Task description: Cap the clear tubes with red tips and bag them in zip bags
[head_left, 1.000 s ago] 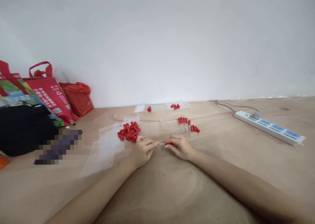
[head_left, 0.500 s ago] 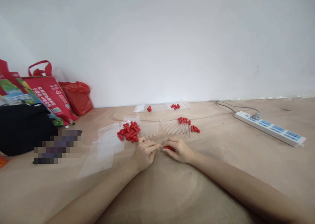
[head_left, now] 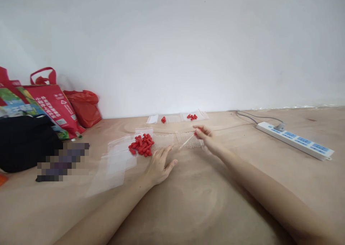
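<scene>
My right hand [head_left: 206, 136] is closed on the red bulb of a thin clear dropper [head_left: 188, 141], whose tube points down and left over a row of clear tubes [head_left: 192, 142]. That hand covers the right end of the row. Flat near the table, my left hand [head_left: 161, 166] has its fingers apart and holds nothing. Just beyond it lie a pile of red rubber bulbs [head_left: 141, 144] and a second row of clear tubes [head_left: 163, 141].
Clear plastic bags [head_left: 115, 166] lie left of the pile. More red bulbs [head_left: 192, 116] rest on bags near the wall. A white power strip [head_left: 296, 141] is at the right. Red shopping bags [head_left: 54, 105] and a black bag [head_left: 27, 141] stand at the left.
My right hand has moved up and away from my left hand, carrying the dropper over the right row of tubes. The fingers of my left hand have opened.
</scene>
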A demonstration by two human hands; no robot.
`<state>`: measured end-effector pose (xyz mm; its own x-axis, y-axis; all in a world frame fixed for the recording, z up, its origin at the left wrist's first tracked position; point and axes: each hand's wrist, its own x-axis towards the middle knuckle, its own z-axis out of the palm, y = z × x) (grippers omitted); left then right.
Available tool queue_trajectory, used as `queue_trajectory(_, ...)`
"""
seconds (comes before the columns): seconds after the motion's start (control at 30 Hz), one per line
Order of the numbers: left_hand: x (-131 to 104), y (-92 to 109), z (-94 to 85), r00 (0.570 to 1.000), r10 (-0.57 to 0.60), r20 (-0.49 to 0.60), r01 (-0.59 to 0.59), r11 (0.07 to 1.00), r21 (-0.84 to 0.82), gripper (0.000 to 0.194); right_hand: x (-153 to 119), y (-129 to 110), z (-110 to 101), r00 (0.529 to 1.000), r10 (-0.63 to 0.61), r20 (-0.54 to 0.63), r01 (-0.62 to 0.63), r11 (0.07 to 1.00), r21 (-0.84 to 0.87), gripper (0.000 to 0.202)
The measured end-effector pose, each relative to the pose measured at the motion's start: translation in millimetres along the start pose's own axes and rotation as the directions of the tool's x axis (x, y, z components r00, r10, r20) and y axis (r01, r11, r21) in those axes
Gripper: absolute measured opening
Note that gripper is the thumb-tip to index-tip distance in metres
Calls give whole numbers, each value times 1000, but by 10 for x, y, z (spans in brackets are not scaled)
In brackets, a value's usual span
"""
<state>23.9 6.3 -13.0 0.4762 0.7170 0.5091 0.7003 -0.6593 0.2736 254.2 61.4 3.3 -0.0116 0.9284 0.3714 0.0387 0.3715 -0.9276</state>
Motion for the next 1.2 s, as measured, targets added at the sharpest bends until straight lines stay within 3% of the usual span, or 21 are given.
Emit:
queue_trajectory(0.13, 0, 11, -13, 998, -1, 55, 0, 1000, 9, 37, 370, 4, -423, 997, 37, -70, -53, 968, -244, 39)
queue_trajectory(0.2, 5, 20, -20, 997, 3, 73, -3, 1000, 8, 33, 499, 43, -541, 995, 77, -70, -100, 890, -444, 37)
queue_trajectory(0.3, 9, 25, -25, 996, -11, 93, 10, 1000, 10, 29, 603, 126, -560, 992, 125, -27, -107, 702, -705, 22)
queue_trajectory(0.37, 8, 22, -25, 995, -13, 104, 12, 1000, 6, 27, 628, 185, -510, 990, 144, -5, -93, 615, -783, 15)
queue_trajectory(0.63, 12, 12, -17, 994, -8, 108, 9, 1000, -10, 23, 573, 309, -439, 987, 157, -42, -118, 521, -845, 28)
queue_trajectory(0.8, 8, 8, -15, 994, -15, 110, 16, 1000, -7, 20, 444, 209, -626, 980, 158, -125, -185, 469, -863, 27)
queue_trajectory(0.93, 3, 10, -5, 994, -19, 110, 18, 1000, 11, 19, 259, 149, -836, 943, 254, -215, -301, 372, -878, 26)
queue_trajectory(1.07, 3, 23, 12, 995, -26, 92, 21, 998, 56, 17, 99, 176, -927, 875, 441, -197, -424, 505, -752, 34)
queue_trajectory(1.2, 100, 1, 30, 994, -106, -30, 110, 969, 220, 11, 74, 205, -899, 821, 540, -186, -525, 584, -619, 34)
